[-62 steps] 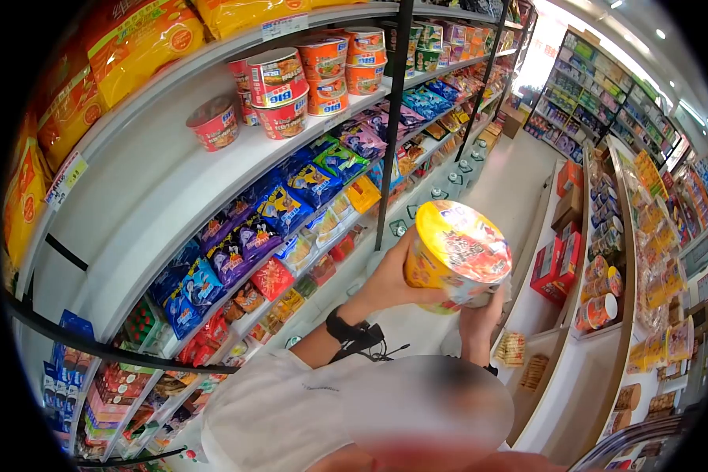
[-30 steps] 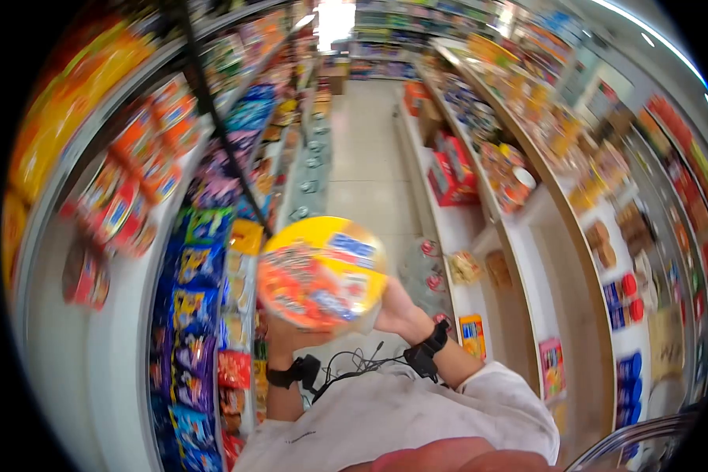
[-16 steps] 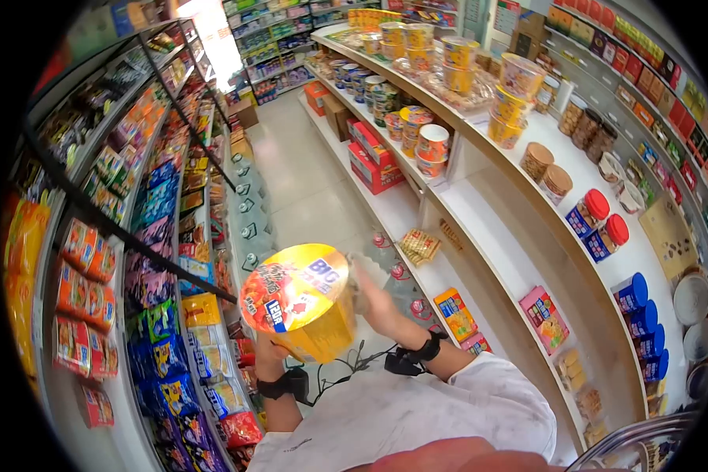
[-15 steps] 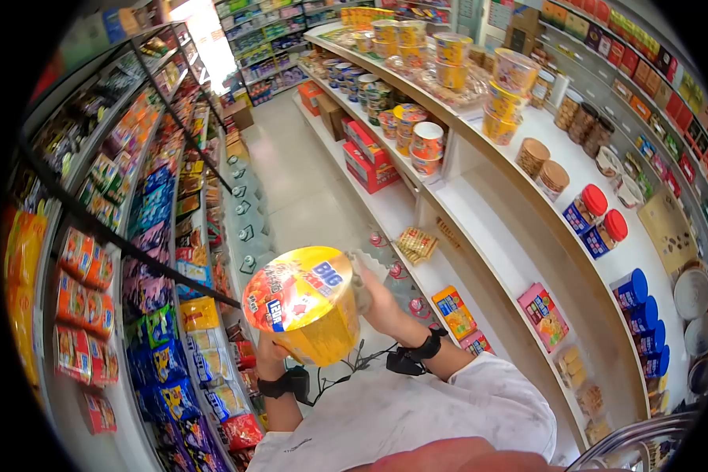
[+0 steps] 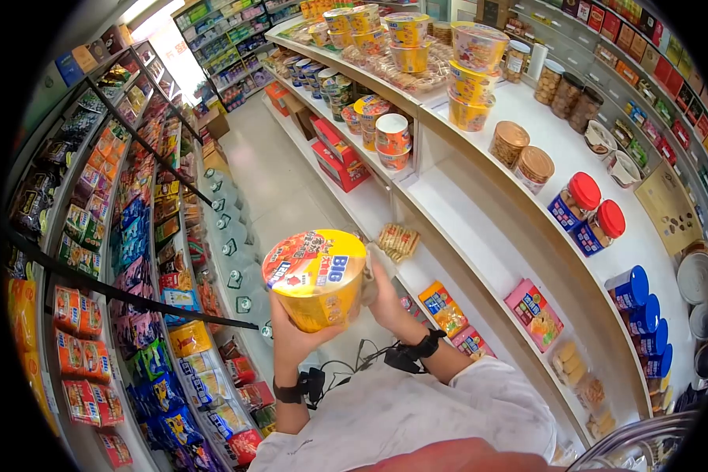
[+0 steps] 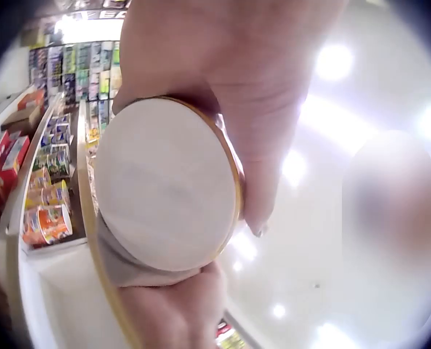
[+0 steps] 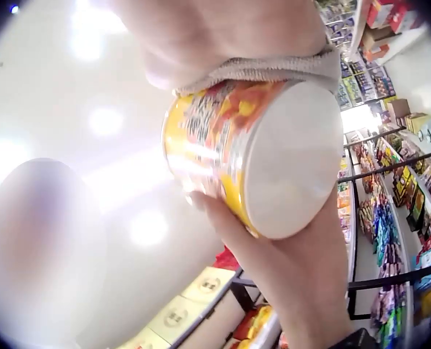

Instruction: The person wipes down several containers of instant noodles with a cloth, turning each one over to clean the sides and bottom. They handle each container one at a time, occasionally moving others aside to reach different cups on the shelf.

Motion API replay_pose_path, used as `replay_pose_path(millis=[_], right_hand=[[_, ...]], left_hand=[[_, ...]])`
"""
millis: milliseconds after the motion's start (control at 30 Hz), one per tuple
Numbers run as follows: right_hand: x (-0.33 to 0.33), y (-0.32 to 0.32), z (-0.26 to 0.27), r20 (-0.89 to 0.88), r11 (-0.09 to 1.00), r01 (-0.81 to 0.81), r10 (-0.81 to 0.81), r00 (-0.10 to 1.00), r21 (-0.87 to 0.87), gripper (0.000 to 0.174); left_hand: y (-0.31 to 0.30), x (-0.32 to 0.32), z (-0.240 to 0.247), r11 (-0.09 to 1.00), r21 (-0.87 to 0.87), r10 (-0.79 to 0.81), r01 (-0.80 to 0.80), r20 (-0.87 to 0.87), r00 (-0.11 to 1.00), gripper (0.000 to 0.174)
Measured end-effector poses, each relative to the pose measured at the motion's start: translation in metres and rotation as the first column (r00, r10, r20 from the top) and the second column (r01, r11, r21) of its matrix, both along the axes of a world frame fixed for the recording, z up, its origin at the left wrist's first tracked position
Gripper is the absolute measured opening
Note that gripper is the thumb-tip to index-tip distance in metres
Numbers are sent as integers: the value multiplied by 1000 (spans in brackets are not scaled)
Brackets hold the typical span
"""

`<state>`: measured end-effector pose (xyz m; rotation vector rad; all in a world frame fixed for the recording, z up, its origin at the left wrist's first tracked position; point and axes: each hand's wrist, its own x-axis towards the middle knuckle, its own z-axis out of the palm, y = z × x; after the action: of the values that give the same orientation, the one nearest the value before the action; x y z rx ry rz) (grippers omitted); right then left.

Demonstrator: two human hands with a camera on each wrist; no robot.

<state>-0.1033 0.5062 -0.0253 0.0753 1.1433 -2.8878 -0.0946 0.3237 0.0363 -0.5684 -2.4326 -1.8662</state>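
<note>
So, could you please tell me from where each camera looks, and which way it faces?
Head: on the head, facing forward and down at the yellow noodle cup; both forearms, left hand, right hand and white shirt show.
Left wrist: on that wrist, facing the cup's white base and the ceiling; left hand above, right below.
Right wrist: on that wrist, facing the cup's side and base; right hand above, left below.
Both wrist views share the base and grey cloth.

The head view looks forward and down from above the tub [image 5: 316,282], taking in the aisle [image 5: 266,161] and shelving [image 5: 448,185] on both sides. Each wrist view sits close beneath the tub, facing upward; the two share its pale base [image 6: 168,185] and the bright ceiling [image 6: 310,269].
</note>
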Motion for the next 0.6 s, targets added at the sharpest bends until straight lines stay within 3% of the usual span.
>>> replay_pose_path(millis=[67, 133, 167, 267, 367, 467, 600], right_hand=[[-7, 7, -3, -46, 985, -86, 80, 996, -148, 54], [-10, 8, -12, 13, 933, -232, 245, 970, -277, 53], [-11, 8, -15, 35, 891, -296, 327, 944, -343, 52], [-15, 11, -9, 88, 839, -343, 415, 906, -423, 49], [-20, 16, -6, 254, 917, -301, 366, 895, -261, 48], [-22, 24, -4, 205, 906, -361, 406, 891, -222, 47], [-23, 21, -10, 206, 895, -330, 399, 893, -300, 45]], left_hand=[[0, -1, -9, 971, 238, -39, 7, 130, 991, 113], [-5, -1, -27, 836, 548, -164, -17, 280, 946, 110], [-6, -3, -34, 824, 567, -168, -2, 247, 954, 105], [-10, -14, -33, 882, 458, -245, 110, 247, 938, 104], [-13, -18, -53, 907, 403, -249, 124, 274, 929, 103], [-3, -15, -44, 922, 382, -154, 56, 230, 961, 104], [10, -19, -44, 991, 110, 79, -82, 29, 996, 108]])
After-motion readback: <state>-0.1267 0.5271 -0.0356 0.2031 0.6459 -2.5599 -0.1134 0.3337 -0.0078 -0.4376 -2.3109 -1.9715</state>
